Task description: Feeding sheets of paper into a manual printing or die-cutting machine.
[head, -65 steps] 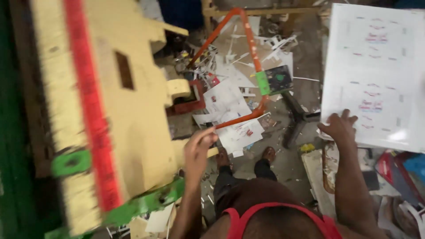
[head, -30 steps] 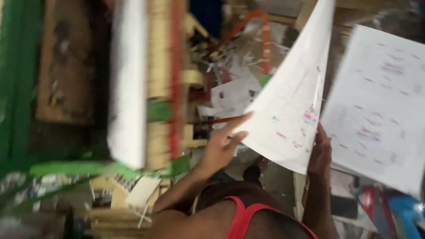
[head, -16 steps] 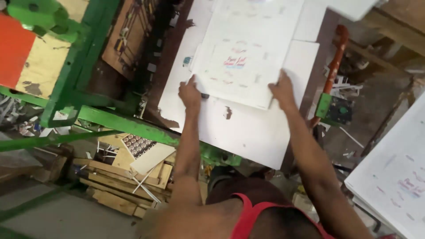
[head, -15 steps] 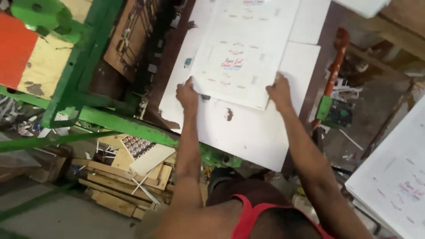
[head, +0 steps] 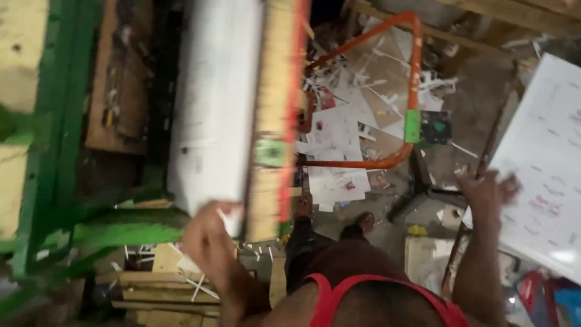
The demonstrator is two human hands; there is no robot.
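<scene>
There is just one camera. It sits on the person's head and looks almost straight down, past a shoulder with a red strap (head: 375, 284) to the floor. The left hand (head: 209, 233) is low and left of the middle, quite close to the camera. The right hand (head: 487, 191) is over on the right side, about as close. Beyond both hands, far below, lies a floor with paper scraps (head: 345, 127). The picture is blurry. No second view shares this scene.
</scene>
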